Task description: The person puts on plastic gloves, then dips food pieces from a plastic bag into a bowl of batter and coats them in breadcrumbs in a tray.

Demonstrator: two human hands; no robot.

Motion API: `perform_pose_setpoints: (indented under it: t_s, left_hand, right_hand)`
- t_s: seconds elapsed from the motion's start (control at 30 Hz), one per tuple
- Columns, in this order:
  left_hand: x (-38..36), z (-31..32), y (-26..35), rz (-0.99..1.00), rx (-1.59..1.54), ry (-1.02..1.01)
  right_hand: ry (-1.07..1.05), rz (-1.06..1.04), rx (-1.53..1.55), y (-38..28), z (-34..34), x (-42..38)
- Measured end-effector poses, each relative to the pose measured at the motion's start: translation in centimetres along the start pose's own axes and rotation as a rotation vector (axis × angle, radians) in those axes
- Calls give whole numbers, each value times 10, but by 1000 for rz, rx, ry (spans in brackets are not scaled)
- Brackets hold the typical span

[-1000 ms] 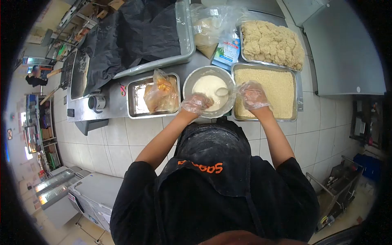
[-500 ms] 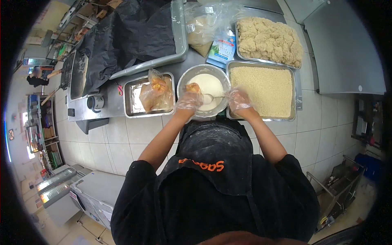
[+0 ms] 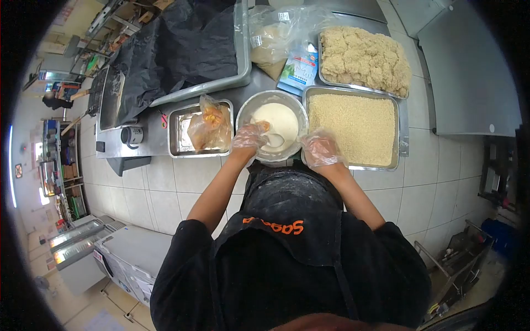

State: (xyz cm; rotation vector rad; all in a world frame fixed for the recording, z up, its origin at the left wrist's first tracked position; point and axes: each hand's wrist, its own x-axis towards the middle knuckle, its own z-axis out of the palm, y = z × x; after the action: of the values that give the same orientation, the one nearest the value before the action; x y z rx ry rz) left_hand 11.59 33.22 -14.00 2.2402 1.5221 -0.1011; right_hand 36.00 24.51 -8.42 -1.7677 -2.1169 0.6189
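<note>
A round grey bowl (image 3: 299, 110) of creamy white liquid (image 3: 281, 116) stands on the table before me. My left hand (image 3: 248, 137), in a clear plastic glove, is closed around an orange-coated food piece (image 3: 264, 126) at the bowl's left inside. Its fingers partly cover the piece. A metal spoon (image 3: 274, 140) lies low over the liquid, its handle running toward my right hand (image 3: 322, 148). That gloved hand is closed at the bowl's right rim, beside the crumb tray (image 3: 353, 166); the handle's end is hidden by the fingers.
To the left sits a metal tray (image 3: 175, 150) with a plastic bag (image 3: 212, 129) of orange food. Lumpy crumbs (image 3: 364, 60) fill another tray. Behind the bowl are a blue pouch (image 3: 298, 71) and clear bags (image 3: 270, 44). A mug (image 3: 132, 136) and black-covered bin (image 3: 243, 49) stand left.
The spoon has moved left and toward me in the bowl. My right hand has dropped slightly toward me, and my left hand has shifted a little left with the orange piece.
</note>
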Motion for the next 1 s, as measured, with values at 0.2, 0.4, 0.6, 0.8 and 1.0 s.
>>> perform_pose_setpoints:
  t_s: [0.2, 0.4, 0.6, 0.8, 1.0]
  left_hand:
    - [6, -53, 7, -104, -30, -74]
    - [49, 24, -62, -126, 176, 56]
    - [10, -56, -17, -134, 114, 62]
    - [-3, -103, 19, -287, 14, -16]
    - [-5, -125, 82, -20, -299, -17]
  right_hand:
    - [-184, 24, 110, 10, -19, -15]
    - [-163, 52, 191, 9, -36, -10]
    - [373, 525, 111, 145, -54, -73]
    - [440, 909, -109, 262, -17, -138]
    - [465, 957, -31, 256, -36, -136]
